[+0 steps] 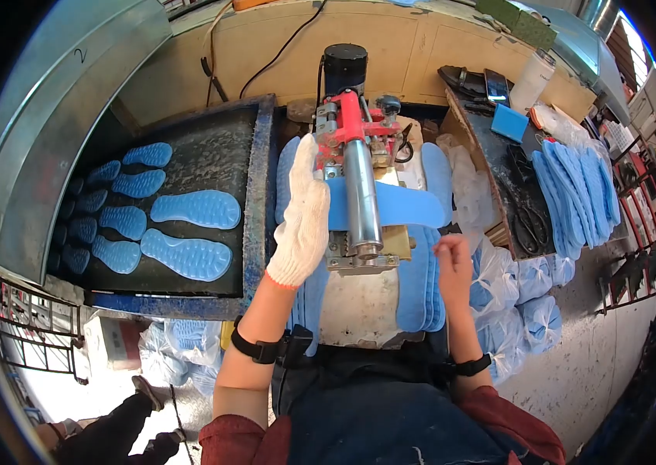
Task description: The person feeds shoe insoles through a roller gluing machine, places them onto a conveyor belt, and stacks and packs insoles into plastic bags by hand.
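A blue insole (413, 206) lies crosswise under the metal roller (362, 194) of a red-framed machine (353, 116). My left hand (302, 217), in a white knitted glove, is held upright at the insole's left end, its fingers stretched out along the machine. Whether it touches the insole cannot be made out. My bare right hand (452, 260) is curled, with nothing visible in its fingers, just below the insole's right end. Beside it lies a stack of blue insoles (415, 291). More blue insoles (310, 298) lie left of the machine, partly hidden by my left arm.
At left, several blue insoles (188, 254) lie spread on a dark conveyor belt (212, 167) with a blue frame. On the right-hand table are scissors (529, 225), a pile of insoles (576, 194), a phone (496, 87) and a bottle (533, 80). Filled plastic bags (518, 310) stand below. A person's legs (115, 426) show at lower left.
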